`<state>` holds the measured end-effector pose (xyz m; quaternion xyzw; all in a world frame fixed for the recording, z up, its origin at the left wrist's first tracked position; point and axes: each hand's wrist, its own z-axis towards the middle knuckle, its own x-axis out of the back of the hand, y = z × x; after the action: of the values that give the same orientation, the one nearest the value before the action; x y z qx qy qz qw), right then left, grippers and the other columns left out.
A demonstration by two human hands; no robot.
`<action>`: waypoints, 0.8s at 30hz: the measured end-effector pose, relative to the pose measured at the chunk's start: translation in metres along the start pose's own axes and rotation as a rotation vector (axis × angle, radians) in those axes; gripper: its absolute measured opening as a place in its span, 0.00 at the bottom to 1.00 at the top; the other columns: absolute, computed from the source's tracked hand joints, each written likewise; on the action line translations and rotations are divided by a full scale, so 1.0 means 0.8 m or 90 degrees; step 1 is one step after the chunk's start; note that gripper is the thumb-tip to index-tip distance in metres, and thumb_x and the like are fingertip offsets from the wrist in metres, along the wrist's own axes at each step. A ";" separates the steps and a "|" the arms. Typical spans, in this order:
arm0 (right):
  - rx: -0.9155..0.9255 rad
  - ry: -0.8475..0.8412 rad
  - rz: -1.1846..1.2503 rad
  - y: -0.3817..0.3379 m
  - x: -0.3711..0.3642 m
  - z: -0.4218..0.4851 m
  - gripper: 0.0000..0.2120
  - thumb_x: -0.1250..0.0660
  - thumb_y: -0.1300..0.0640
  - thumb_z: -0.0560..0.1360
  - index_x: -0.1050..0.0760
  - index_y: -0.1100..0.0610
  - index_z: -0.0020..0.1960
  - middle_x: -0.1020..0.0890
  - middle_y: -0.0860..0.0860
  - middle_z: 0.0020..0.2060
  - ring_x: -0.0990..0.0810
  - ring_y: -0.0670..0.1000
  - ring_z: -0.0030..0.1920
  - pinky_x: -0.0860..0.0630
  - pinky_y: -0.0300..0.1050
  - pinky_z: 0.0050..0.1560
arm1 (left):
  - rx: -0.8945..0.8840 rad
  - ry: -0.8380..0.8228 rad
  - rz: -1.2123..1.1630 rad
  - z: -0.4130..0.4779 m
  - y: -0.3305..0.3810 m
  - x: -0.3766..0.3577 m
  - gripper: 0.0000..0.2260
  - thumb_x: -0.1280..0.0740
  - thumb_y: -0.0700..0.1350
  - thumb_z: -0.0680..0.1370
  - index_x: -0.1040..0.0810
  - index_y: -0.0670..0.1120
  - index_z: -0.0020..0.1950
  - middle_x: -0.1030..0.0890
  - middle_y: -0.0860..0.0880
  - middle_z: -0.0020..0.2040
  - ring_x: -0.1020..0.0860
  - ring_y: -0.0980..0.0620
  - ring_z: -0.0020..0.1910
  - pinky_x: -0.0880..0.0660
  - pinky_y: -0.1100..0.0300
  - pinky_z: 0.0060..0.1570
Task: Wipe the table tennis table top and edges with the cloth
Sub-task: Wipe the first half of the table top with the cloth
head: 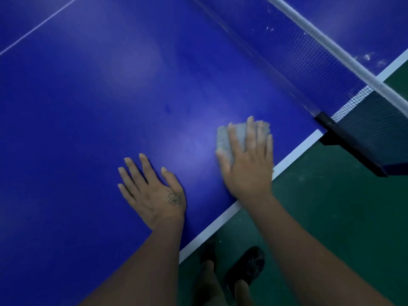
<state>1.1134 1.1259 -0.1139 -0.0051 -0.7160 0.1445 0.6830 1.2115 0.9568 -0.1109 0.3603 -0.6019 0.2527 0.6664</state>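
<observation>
Now the cloth (225,138) lies under my right grip (249,164), fingers straight, pressed onto the desk (88,107). My left grip (152,193) rests flat nearby.

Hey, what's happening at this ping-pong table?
A person is wiping the blue table tennis table. Their right hand presses a grey cloth flat onto the top, close to the white side edge and not far from the net. The left hand rests flat on the surface beside it, holding nothing, apparently as a brace.
</observation>
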 end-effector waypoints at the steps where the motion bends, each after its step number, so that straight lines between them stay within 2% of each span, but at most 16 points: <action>1: 0.052 0.012 0.018 -0.008 -0.005 -0.024 0.33 0.45 0.35 0.86 0.40 0.49 0.86 0.45 0.60 0.86 0.49 0.64 0.86 0.47 0.67 0.83 | -0.005 0.000 0.000 -0.001 0.000 0.000 0.30 0.50 0.58 0.87 0.43 0.49 0.88 0.47 0.46 0.89 0.51 0.44 0.88 0.53 0.40 0.86; 4: 0.142 0.015 0.060 -0.008 -0.010 -0.091 0.34 0.41 0.33 0.84 0.36 0.49 0.84 0.42 0.57 0.85 0.47 0.62 0.86 0.43 0.67 0.82 | -0.008 -0.003 -0.006 -0.001 -0.001 -0.001 0.29 0.49 0.57 0.87 0.43 0.49 0.88 0.46 0.45 0.89 0.51 0.43 0.88 0.53 0.40 0.86; 10: 0.109 -0.025 0.114 -0.016 0.004 -0.150 0.23 0.34 0.46 0.85 0.26 0.49 0.79 0.35 0.53 0.83 0.41 0.58 0.85 0.42 0.67 0.82 | -0.010 -0.052 -0.017 0.002 -0.002 0.004 0.29 0.49 0.57 0.88 0.45 0.48 0.88 0.48 0.44 0.89 0.52 0.41 0.88 0.53 0.38 0.85; 13: 0.121 -0.088 0.157 -0.009 0.032 -0.155 0.19 0.32 0.50 0.84 0.22 0.50 0.75 0.29 0.50 0.80 0.37 0.55 0.84 0.43 0.66 0.83 | -0.015 -0.080 -0.037 0.001 0.000 0.015 0.29 0.46 0.55 0.89 0.45 0.47 0.88 0.49 0.44 0.89 0.53 0.41 0.88 0.55 0.38 0.85; 16: 0.094 -0.143 0.141 0.012 0.073 -0.159 0.16 0.39 0.44 0.87 0.19 0.47 0.68 0.19 0.43 0.69 0.29 0.47 0.78 0.48 0.60 0.84 | -0.042 -0.117 -0.103 -0.005 -0.001 0.025 0.28 0.43 0.52 0.89 0.43 0.45 0.88 0.49 0.43 0.89 0.53 0.40 0.88 0.55 0.38 0.85; 18: 0.040 -0.172 0.146 0.029 0.100 -0.166 0.18 0.45 0.40 0.87 0.19 0.45 0.62 0.17 0.40 0.56 0.22 0.43 0.66 0.48 0.58 0.84 | -0.071 -0.162 -0.164 -0.017 0.003 0.032 0.29 0.40 0.50 0.87 0.40 0.42 0.87 0.47 0.42 0.88 0.52 0.40 0.88 0.55 0.38 0.85; 19: 0.005 -0.180 0.153 0.038 0.113 -0.172 0.19 0.46 0.38 0.86 0.19 0.45 0.60 0.17 0.38 0.51 0.20 0.42 0.59 0.47 0.57 0.84 | -0.101 -0.196 -0.171 -0.028 0.004 0.037 0.29 0.38 0.50 0.87 0.39 0.42 0.86 0.47 0.42 0.88 0.52 0.40 0.88 0.56 0.40 0.85; 21: -0.077 -0.160 0.198 0.060 0.133 -0.189 0.20 0.45 0.37 0.86 0.18 0.44 0.60 0.18 0.35 0.49 0.21 0.40 0.53 0.39 0.54 0.81 | -0.190 -0.280 -0.163 -0.055 0.006 0.047 0.31 0.36 0.51 0.86 0.40 0.44 0.87 0.48 0.44 0.89 0.54 0.42 0.88 0.58 0.43 0.86; 23: -0.179 -0.122 0.300 0.081 0.151 -0.211 0.14 0.38 0.40 0.85 0.17 0.44 0.60 0.15 0.36 0.51 0.18 0.40 0.53 0.24 0.50 0.68 | -0.333 -0.367 -0.134 -0.081 0.006 0.059 0.31 0.38 0.54 0.87 0.42 0.48 0.88 0.53 0.47 0.89 0.58 0.43 0.88 0.62 0.48 0.85; 24: -0.233 -0.099 0.352 0.089 0.161 -0.222 0.10 0.36 0.42 0.84 0.17 0.41 0.60 0.14 0.37 0.52 0.16 0.40 0.54 0.20 0.46 0.61 | -0.403 -0.409 -0.140 -0.096 0.005 0.064 0.30 0.39 0.54 0.87 0.42 0.49 0.88 0.55 0.49 0.89 0.59 0.44 0.88 0.62 0.50 0.85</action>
<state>1.2649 1.2563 0.0013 -0.3102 -0.7513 0.1934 0.5494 1.2632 1.0144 -0.0613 0.2607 -0.7837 -0.1404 0.5460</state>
